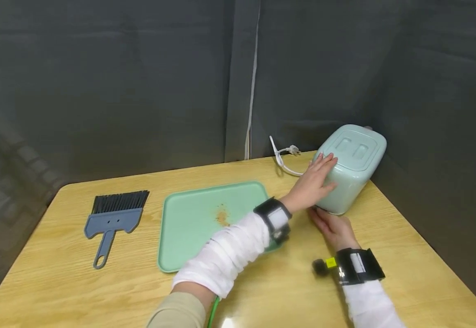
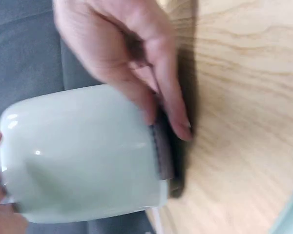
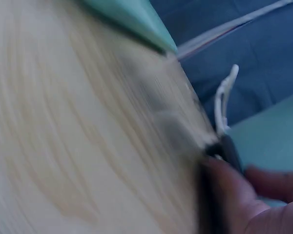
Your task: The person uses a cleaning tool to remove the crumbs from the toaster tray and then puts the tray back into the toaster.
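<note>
A mint-green toaster [image 1: 340, 193] with a lid on top stands at the back right of the table, its dark base [image 2: 168, 156] close over the wood in the left wrist view. My left hand [image 1: 309, 182] rests against its lid and near side, fingers extended. Low down, my right hand [image 1: 336, 228] grips the toaster's bottom edge between thumb and fingers. In the left wrist view that right hand [image 2: 132, 53] has its fingertips on the dark strip along the base. The right wrist view is blurred, with the thumb [image 3: 229, 185] beside the dark edge.
A green tray [image 1: 188, 228] with brown crumbs [image 1: 222, 216] lies mid-table, partly under my left forearm. Farther left is a blue-grey hand brush [image 1: 112, 221] with black bristles. The toaster's white cord and plug [image 1: 291, 150] lie by the back edge, before dark curtains [image 1: 160, 91].
</note>
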Demonstrator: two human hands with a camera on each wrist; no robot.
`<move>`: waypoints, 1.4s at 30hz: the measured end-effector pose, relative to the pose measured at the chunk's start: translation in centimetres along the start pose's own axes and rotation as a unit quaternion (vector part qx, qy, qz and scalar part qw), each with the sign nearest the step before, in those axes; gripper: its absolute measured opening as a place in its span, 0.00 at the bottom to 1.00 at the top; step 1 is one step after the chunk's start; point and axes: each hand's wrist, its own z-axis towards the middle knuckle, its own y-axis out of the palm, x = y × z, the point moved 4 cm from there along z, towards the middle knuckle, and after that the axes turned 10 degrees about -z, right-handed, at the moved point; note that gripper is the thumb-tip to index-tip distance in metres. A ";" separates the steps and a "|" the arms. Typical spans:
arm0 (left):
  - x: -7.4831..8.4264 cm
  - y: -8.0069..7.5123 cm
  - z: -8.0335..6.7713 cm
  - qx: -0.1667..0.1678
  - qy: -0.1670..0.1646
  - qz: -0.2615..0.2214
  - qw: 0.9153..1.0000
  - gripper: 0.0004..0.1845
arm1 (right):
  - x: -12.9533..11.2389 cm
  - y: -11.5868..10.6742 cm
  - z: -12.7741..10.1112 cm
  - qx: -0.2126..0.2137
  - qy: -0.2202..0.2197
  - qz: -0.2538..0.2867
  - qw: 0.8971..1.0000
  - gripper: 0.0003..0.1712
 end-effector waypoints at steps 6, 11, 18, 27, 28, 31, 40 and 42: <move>-3.5 2.4 0.2 0.023 -0.103 -0.048 0.993 0.63 | -1.4 -2.3 -1.4 0.035 0.061 -0.082 0.994 0.11; -6.2 4.2 0.0 -0.001 -0.175 -0.087 0.981 0.64 | -2.6 -3.0 -1.5 0.105 0.062 -0.259 0.958 0.14; -7.2 4.9 0.3 -0.018 -0.153 -0.112 0.982 0.57 | -3.6 -2.6 -0.7 0.098 0.073 -0.287 0.950 0.57; -7.6 5.6 1.5 -0.025 -0.110 -0.098 0.989 0.52 | -4.1 -2.7 0.5 0.119 0.015 -0.318 0.940 0.57; -7.6 5.6 1.5 -0.027 -0.109 -0.099 0.989 0.51 | -4.1 -2.8 0.6 0.120 0.013 -0.320 0.940 0.57; -7.5 5.6 1.6 -0.026 -0.114 -0.093 0.989 0.50 | -4.0 -2.8 0.7 0.121 -0.001 -0.317 0.941 0.56; -6.5 5.4 1.8 -0.029 -0.123 -0.073 0.989 0.46 | -3.9 -3.0 1.0 0.156 -0.038 -0.344 0.925 0.54; -6.4 5.6 1.9 -0.031 -0.122 -0.061 0.990 0.45 | -3.9 -3.1 0.9 0.172 -0.038 -0.362 0.915 0.53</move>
